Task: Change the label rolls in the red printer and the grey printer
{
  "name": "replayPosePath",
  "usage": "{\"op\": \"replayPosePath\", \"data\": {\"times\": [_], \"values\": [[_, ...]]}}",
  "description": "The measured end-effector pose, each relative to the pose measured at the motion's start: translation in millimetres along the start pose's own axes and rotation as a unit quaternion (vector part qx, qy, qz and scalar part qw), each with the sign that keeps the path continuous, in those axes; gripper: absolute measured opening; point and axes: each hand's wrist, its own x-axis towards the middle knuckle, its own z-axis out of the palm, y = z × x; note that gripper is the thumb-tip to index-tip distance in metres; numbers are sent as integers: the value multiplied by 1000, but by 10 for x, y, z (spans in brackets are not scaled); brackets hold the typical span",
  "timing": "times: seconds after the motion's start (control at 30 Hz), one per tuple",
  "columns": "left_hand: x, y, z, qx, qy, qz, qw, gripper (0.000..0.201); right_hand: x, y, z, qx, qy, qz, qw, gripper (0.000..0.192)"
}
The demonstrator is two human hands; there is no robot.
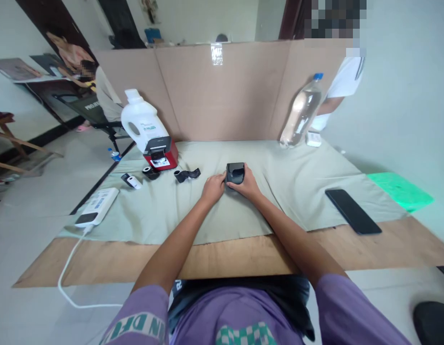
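Head view: right hand (250,184) partly closed round small black boxy device (236,174), centre of cloth-covered wooden table (225,261); left hand (214,188) half-curled against device, grip unclear. Work judged underway: device unreleased, black white-cored rolls (151,174) loose toward left edge.

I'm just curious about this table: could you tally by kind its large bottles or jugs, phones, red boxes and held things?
Large bottles or jugs: 2 (white jug, clear bottle)
Phones: 1 (black phone)
Red boxes: 1 (red-and-black box)
Held things: 1 (black device, between left hand and right hand)
Total: 5
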Motion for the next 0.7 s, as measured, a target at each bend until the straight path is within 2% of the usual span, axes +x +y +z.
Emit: {"op": "replayPosePath", "data": {"times": [0.27,0.37,0.43,0.57,0.63,0.7], "values": [[-60,-50,26,-48,11,19,999,52,9,83,22,13,17,-31,999,119],[-72,-75,7,-119,31,3,992,44,10,93,29,16,25,-33,999,117],[-70,-60,-42,-187,73,-8,980,33,10,83,23,16,26,-33,999,114],[-79,165,-283,-329,178,26,927,18,9,36,-13,15,16,-44,999,106],[-123,408,-506,-402,159,79,898,14,-1,15,-37,11,14,-49,999,104],[-212,713,-809,-476,83,142,864,15,-23,1,-62,8,7,-62,998,103]]}}
